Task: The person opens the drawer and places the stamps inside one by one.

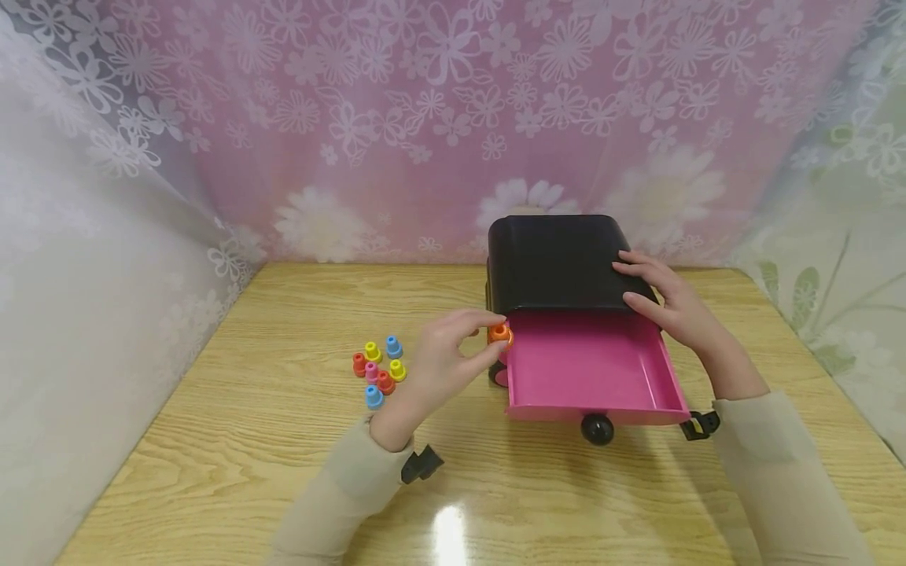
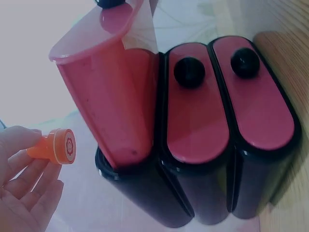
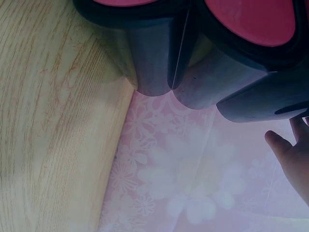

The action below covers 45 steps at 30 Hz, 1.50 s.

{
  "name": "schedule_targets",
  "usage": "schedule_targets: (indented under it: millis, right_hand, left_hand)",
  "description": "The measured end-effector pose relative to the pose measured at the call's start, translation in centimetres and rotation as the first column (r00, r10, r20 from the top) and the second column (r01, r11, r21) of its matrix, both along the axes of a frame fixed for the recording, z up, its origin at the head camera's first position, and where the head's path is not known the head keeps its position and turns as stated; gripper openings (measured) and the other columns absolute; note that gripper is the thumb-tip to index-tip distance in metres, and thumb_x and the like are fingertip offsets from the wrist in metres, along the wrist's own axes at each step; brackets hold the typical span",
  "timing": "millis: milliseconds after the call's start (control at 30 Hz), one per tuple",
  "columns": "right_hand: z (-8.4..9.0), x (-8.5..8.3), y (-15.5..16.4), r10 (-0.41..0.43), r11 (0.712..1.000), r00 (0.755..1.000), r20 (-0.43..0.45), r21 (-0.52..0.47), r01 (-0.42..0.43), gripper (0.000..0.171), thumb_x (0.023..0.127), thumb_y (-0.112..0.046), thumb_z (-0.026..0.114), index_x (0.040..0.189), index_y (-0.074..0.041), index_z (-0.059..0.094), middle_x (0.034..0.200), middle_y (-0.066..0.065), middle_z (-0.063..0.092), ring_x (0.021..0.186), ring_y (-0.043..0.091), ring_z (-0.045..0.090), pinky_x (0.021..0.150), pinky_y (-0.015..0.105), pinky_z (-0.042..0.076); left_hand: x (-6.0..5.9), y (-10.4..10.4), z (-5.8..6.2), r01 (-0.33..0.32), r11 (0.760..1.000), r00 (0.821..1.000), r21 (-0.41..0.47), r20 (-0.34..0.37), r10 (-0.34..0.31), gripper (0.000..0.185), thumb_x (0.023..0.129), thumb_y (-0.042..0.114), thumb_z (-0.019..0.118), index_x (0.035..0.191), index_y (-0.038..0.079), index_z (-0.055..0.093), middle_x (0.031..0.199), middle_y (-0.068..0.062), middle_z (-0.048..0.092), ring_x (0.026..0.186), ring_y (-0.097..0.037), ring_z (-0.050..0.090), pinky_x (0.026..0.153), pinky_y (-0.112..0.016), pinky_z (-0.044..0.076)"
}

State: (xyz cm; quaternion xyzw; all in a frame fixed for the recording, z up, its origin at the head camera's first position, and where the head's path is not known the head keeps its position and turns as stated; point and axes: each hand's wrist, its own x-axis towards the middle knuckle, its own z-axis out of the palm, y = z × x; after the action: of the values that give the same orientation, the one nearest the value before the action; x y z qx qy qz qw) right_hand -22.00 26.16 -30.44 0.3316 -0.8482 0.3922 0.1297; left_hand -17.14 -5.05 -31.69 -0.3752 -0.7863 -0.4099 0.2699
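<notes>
My left hand (image 1: 442, 362) pinches a small orange stamp (image 1: 499, 335) between thumb and fingers, beside the left edge of a pulled-out pink drawer (image 1: 591, 362). In the left wrist view the stamp (image 2: 63, 146) shows a round face with a reddish design. The drawer belongs to a black cabinet (image 1: 555, 263) whose two lower pink drawers (image 2: 198, 121) are pushed in. With fingers extended, my right hand (image 1: 672, 303) rests on the cabinet's top right side. No item shows on the visible drawer floor.
Several small stamps (image 1: 372, 373) in red, yellow, blue and pink stand grouped on the wooden table (image 1: 233, 440), left of the cabinet. Black round knobs (image 1: 598, 429) stick out from the drawer fronts. A flowered curtain (image 1: 396, 141) hangs behind the table.
</notes>
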Motion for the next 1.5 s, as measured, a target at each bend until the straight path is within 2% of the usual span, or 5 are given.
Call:
schedule_targets:
  millis: [167,467,867,1100,1500]
  right_hand:
    - [-1.7,-1.7,1.2,-0.013,1.000,1.000,0.001,0.008,0.013,0.041,0.085,0.003,0.051,0.125,0.009,0.042,0.136,0.025,0.027,0.132,0.018,0.011,0.101,0.054,0.009]
    - [-1.9,-1.8,1.4,-0.013,1.000,1.000,0.006,0.006,0.013,0.042,0.086,0.001,0.052,0.126,0.007,0.042,0.137,0.023,0.027,0.132,0.018,0.012,0.102,0.052,0.009]
    - [0.4,0.5,-0.5,-0.010,1.000,1.000,0.001,-0.009,0.010,0.039,0.085,0.002,0.050,0.122,0.012,0.042,0.133,0.030,0.027,0.131,0.019,0.012,0.097,0.061,0.009]
    - [-1.2,-1.0,0.7,-0.015,1.000,1.000,-0.011,-0.008,0.015,0.040,0.085,0.004,0.051,0.122,0.011,0.042,0.134,0.028,0.028,0.132,0.019,0.012,0.097,0.060,0.009]
    - [-1.9,-1.8,1.3,-0.027,1.000,1.000,0.014,-0.014,0.028,0.042,0.084,0.001,0.053,0.125,0.006,0.043,0.137,0.022,0.028,0.131,0.019,0.013,0.097,0.061,0.010]
  left_hand:
    - [0.1,1.2,0.4,0.031,0.999,0.999,-0.027,0.006,-0.031,0.024,0.073,0.010,0.071,0.095,0.001,0.066,0.093,-0.004,0.064,0.085,-0.011,0.057,0.074,-0.017,0.044]
    - [0.2,3.4,0.8,0.057,0.994,0.997,-0.089,0.063,-0.052,0.027,0.073,0.014,0.073,0.097,0.005,0.066,0.092,-0.001,0.063,0.082,-0.011,0.057,0.069,-0.015,0.043]
    - [-0.3,6.1,0.8,0.156,0.976,0.986,-0.151,0.075,-0.146,0.024,0.076,0.015,0.070,0.098,0.005,0.065,0.089,0.000,0.064,0.083,-0.008,0.056,0.079,-0.011,0.038]
    - [-0.1,7.2,1.0,0.181,0.950,0.983,-0.255,0.086,-0.164,0.024,0.078,0.016,0.068,0.099,0.007,0.064,0.091,0.001,0.063,0.084,-0.004,0.056,0.078,-0.008,0.037]
    - [0.1,8.2,1.9,0.144,0.877,0.987,-0.458,0.134,-0.093,0.027,0.080,0.023,0.066,0.106,0.015,0.064,0.097,0.008,0.063,0.088,-0.001,0.055,0.077,-0.008,0.036]
